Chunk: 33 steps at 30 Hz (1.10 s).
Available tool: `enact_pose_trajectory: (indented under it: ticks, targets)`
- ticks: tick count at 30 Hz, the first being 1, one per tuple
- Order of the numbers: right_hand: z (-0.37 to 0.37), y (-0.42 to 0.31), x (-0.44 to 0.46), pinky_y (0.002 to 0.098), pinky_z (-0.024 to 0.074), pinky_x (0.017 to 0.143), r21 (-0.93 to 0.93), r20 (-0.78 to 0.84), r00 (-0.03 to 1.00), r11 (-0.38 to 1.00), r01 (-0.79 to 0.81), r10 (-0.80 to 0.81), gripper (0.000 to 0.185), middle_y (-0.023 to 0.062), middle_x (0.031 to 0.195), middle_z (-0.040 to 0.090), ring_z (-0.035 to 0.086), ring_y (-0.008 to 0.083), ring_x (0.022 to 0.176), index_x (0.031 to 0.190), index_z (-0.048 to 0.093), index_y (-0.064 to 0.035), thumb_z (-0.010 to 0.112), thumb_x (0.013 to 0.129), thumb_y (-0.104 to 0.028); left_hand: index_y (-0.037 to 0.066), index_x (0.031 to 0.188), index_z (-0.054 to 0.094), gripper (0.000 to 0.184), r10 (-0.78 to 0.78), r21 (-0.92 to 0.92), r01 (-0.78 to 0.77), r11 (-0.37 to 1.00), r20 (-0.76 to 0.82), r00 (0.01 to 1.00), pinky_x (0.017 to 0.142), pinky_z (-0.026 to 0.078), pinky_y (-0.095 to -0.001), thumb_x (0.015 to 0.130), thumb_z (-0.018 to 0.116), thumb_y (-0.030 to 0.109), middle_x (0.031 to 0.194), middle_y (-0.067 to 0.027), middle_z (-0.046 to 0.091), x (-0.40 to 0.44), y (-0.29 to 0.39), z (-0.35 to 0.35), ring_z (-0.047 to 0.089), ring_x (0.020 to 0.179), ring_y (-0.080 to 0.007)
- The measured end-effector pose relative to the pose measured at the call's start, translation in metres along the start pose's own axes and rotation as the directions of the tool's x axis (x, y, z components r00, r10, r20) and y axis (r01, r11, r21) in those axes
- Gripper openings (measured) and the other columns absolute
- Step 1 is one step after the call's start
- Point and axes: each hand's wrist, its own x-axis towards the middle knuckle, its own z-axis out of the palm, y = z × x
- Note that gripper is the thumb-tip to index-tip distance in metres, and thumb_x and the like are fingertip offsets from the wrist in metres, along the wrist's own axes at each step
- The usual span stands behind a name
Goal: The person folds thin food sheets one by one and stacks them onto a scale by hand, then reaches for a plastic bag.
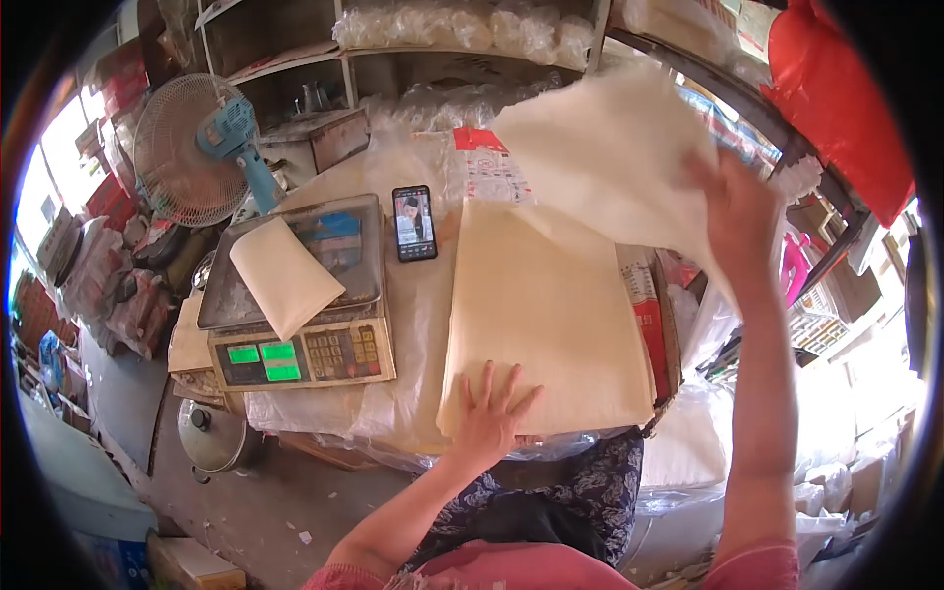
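Note:
My left hand (489, 413) lies flat, fingers spread, on the near edge of a stack of thin cream sheets (546, 305). Up at the right, my right hand (733, 211) grips the edge of one cream sheet (610, 147), which is lifted and curved above the far end of the stack. The fingers of that hand are slightly blurred. Left of the stack is a digital scale (344, 356) with lit green displays. A folded cream sheet (283, 280) rests tilted on its metal pan (221, 285).
A phone (414, 224) stands between scale and stack. Behind the scale is a fan (202, 143). A lidded pot (211, 435) sits on the floor at left. Shelves at the back hold plastic-wrapped bundles (462, 28). A red bag (836, 98) hangs at upper right.

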Motion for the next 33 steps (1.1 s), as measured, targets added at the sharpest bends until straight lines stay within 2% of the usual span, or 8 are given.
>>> enact_pose_trajectory:
  ticks: [6, 8, 12, 16, 20, 25, 28, 33]
  targets:
    - [0.044, 0.01, -0.154, 0.0388, 0.0545, 0.073, 0.24, 0.282, 0.857, 0.896, 0.373, -0.432, 0.031, 0.0113, 0.097, 0.069, 0.067, 0.0284, 0.085, 0.104, 0.067, -0.0064, 0.055, 0.077, 0.002, 0.007, 0.148, 0.026, 0.088, -0.175, -0.508, 0.139, 0.85, -0.022, 0.984, 0.111, 0.02, -0.0585, 0.082, 0.067, 0.047, 0.151, -0.0184, 0.028, 0.006, -0.02, -0.016, 0.025, 0.139, -0.0409]
    - [0.055, 0.016, -0.173, 0.0392, 0.0544, 0.073, 0.3, 0.352, 0.856, 0.912, 0.279, -0.378, 0.026, 0.0116, 0.096, 0.069, 0.067, 0.0291, 0.085, 0.103, 0.067, -0.0053, 0.057, 0.079, -0.001, 0.001, 0.147, 0.021, 0.087, -0.359, -0.738, 0.111, 0.666, -0.186, 0.915, 0.113, 0.023, -0.0514, 0.084, 0.068, 0.039, 0.149, -0.0221, 0.029, 0.005, -0.029, -0.015, 0.027, 0.139, -0.0404]
    - [0.077, 0.048, -0.135, 0.0386, 0.0521, 0.071, 0.063, 0.566, 0.798, 0.954, -0.294, 0.208, 0.019, 0.0165, 0.085, 0.068, 0.067, 0.0307, 0.081, 0.099, 0.07, -0.0047, 0.058, 0.091, -0.017, 0.0, 0.144, 0.027, 0.074, -0.116, -0.328, 0.092, 0.94, -0.053, 0.992, 0.111, 0.029, -0.046, 0.087, 0.063, 0.029, 0.143, -0.0238, 0.037, -0.003, -0.033, -0.003, 0.034, 0.135, -0.0399]
    - [0.034, 0.1, -0.027, 0.0274, 0.048, 0.079, 0.42, -0.016, 0.975, 0.886, -0.195, 0.223, 0.021, 0.002, 0.092, 0.07, 0.059, 0.0098, 0.086, 0.104, 0.07, -0.0028, 0.058, 0.095, -0.018, -0.001, 0.141, 0.034, 0.065, -0.041, -0.091, 0.03, 0.995, -0.124, 0.991, 0.112, 0.028, -0.0465, 0.089, 0.059, 0.027, 0.144, -0.0226, 0.037, -0.007, -0.028, 0.002, 0.035, 0.135, -0.0382]
    - [-0.057, 0.024, -0.031, 0.0287, 0.0505, 0.076, 0.01, -0.371, 0.924, 0.996, -0.09, 0.087, 0.032, 0.0086, 0.094, 0.071, 0.067, 0.0161, 0.081, 0.113, 0.065, -0.0019, 0.057, 0.097, -0.028, -0.003, 0.141, 0.034, 0.064, -0.096, -0.223, 0.071, 0.972, -0.103, 0.99, 0.112, 0.027, -0.0464, 0.089, 0.06, 0.025, 0.144, -0.0227, 0.038, -0.007, -0.028, -0.002, 0.034, 0.136, -0.037]
    - [0.001, 0.012, -0.12, 0.0383, 0.0557, 0.078, 0.363, 0.116, 0.839, 0.809, 0.463, -0.532, 0.033, 0.0133, 0.105, 0.068, 0.067, 0.0291, 0.092, 0.104, 0.069, -0.0034, 0.057, 0.073, 0.0, 0.0, 0.144, 0.032, 0.074, -0.355, -0.698, 0.16, 0.698, -0.143, 0.924, 0.114, 0.025, -0.0458, 0.08, 0.068, 0.013, 0.145, -0.0242, 0.036, 0.001, -0.025, -0.02, 0.031, 0.138, -0.0369]
    - [0.039, 0.025, -0.184, 0.0381, 0.0533, 0.081, 0.369, 0.379, 0.687, 0.782, 0.503, -0.621, 0.044, 0.0111, 0.12, 0.059, 0.061, 0.0288, 0.099, 0.112, 0.064, -0.0098, 0.062, 0.069, -0.002, 0.006, 0.144, 0.036, 0.078, -0.243, -0.552, -0.05, 0.832, -0.444, 0.862, 0.114, 0.025, -0.0478, 0.075, 0.071, 0.007, 0.145, -0.024, 0.035, 0.005, -0.028, -0.025, 0.029, 0.139, -0.0372]
    - [0.043, 0.049, -0.231, 0.0403, 0.0504, 0.087, 0.298, 0.627, 0.609, 0.872, 0.388, -0.486, 0.036, 0.007, 0.12, 0.06, 0.06, 0.0268, 0.107, 0.108, 0.065, -0.0089, 0.063, 0.072, -0.004, 0.01, 0.112, 0.06, 0.037, 0.099, -0.344, -0.146, 0.928, -0.151, 0.984, 0.112, 0.028, -0.0516, 0.077, 0.071, 0.007, 0.124, -0.0113, 0.058, -0.004, -0.057, -0.024, 0.05, 0.123, -0.0313]
